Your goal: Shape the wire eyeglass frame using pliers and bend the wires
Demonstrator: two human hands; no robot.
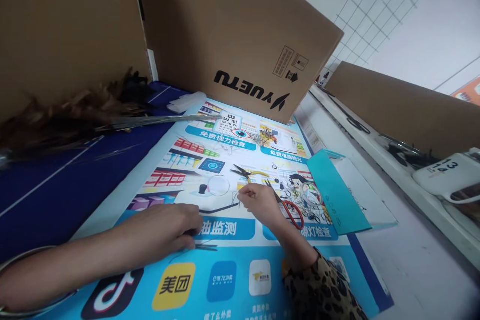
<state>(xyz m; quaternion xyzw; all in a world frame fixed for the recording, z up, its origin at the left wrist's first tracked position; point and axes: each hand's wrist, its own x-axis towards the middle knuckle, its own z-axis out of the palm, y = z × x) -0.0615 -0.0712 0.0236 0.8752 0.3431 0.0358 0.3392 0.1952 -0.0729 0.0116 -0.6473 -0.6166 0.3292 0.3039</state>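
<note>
My left hand [183, 225] rests low over the printed sheet [243, 237], its fingers curled and their tips mostly hidden. A few thin dark strands [207, 247] lie right beside its thumb; whether it grips them is unclear. To the right, my right hand [260, 202] is closed in a pinch on a thin dark wire [235, 198], which bends out from the fingertips. Just beyond it lie yellow-handled pliers [247, 173] with their jaws apart. Red-handled scissors [293, 214] lie partly behind the right wrist.
A tangle of small wire rings [318, 212] lies right of the scissors, beside a teal folder [337, 195]. Brown feathery bundles [67, 115] with long thin stems rest at left. A large cardboard box [232, 25] stands behind. A white mug [446, 175] sits on the right ledge.
</note>
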